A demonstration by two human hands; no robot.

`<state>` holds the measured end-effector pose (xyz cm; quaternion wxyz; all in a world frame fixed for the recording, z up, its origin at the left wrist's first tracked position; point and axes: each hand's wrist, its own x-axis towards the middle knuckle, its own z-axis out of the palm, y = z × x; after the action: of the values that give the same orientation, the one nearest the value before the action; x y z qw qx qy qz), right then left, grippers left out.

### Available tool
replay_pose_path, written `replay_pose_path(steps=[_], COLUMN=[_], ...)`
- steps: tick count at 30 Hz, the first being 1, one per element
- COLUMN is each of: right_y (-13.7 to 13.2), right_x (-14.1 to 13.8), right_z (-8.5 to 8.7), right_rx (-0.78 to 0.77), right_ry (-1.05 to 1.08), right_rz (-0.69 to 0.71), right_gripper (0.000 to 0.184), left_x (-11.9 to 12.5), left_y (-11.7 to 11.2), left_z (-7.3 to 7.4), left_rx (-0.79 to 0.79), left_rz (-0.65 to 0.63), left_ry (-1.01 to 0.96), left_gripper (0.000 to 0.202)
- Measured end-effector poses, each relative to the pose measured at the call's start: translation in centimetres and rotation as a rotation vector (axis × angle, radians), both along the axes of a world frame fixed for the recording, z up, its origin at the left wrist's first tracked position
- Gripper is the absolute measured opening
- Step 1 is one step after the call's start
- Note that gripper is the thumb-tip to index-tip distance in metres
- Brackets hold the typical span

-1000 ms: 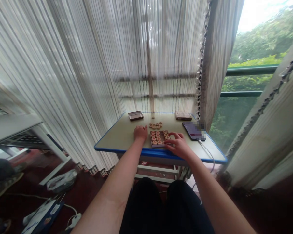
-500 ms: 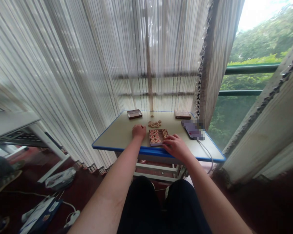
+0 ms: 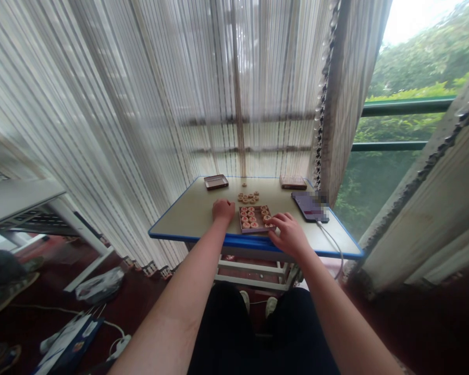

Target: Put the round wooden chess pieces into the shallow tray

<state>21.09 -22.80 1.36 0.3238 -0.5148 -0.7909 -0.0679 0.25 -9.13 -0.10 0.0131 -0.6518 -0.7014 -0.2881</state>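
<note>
A shallow box (image 3: 260, 229) of Chinese chess pieces sits at the table's front edge. On its left side are rows of round wooden pieces with red characters (image 3: 251, 214); a column of dark-marked pieces (image 3: 264, 212) runs down its right side, and bare floor shows between. My right hand (image 3: 289, 233) reaches over the box's front right corner, fingers stretched onto the lowest piece of that column, partly covering it. Left of the box, my left hand (image 3: 223, 209) rests on the tabletop in a loose fist, and no piece shows in it. Several loose pieces (image 3: 249, 198) lie behind the box.
A single piece (image 3: 244, 185) lies farther back on the table (image 3: 187, 208). An open tray-like lid (image 3: 216, 182) is at the back left, a closed box (image 3: 293, 182) at the back right. A phone (image 3: 310, 207) with a white cable (image 3: 332, 238) lies on the right.
My right hand has shifted slightly right, off the box's front corner, and its fingers now touch the right column's front piece. My left hand has stayed put.
</note>
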Motion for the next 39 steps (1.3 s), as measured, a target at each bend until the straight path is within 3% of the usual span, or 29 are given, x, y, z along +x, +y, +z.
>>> replay_pose_path(steps=[14, 25, 39], right_y=[-0.12, 0.27, 0.30], right_x=[-0.23, -0.27, -0.27], right_z=[-0.27, -0.43, -0.40], right_rx=[0.031, 0.068, 0.031], right_ry=[-0.026, 0.022, -0.018], right_rz=[-0.047, -0.071, -0.048], right_gripper=[0.017, 0.030, 0.032], left_x=[-0.11, -0.11, 0.01], left_y=[-0.09, -0.18, -0.50], left_z=[-0.04, 0.02, 0.42], left_rx=[0.009, -0.008, -0.021], left_rz=[-0.003, -0.017, -0.008], left_ry=[0.008, -0.003, 0.011], left_gripper=[0.031, 0.033, 0.030])
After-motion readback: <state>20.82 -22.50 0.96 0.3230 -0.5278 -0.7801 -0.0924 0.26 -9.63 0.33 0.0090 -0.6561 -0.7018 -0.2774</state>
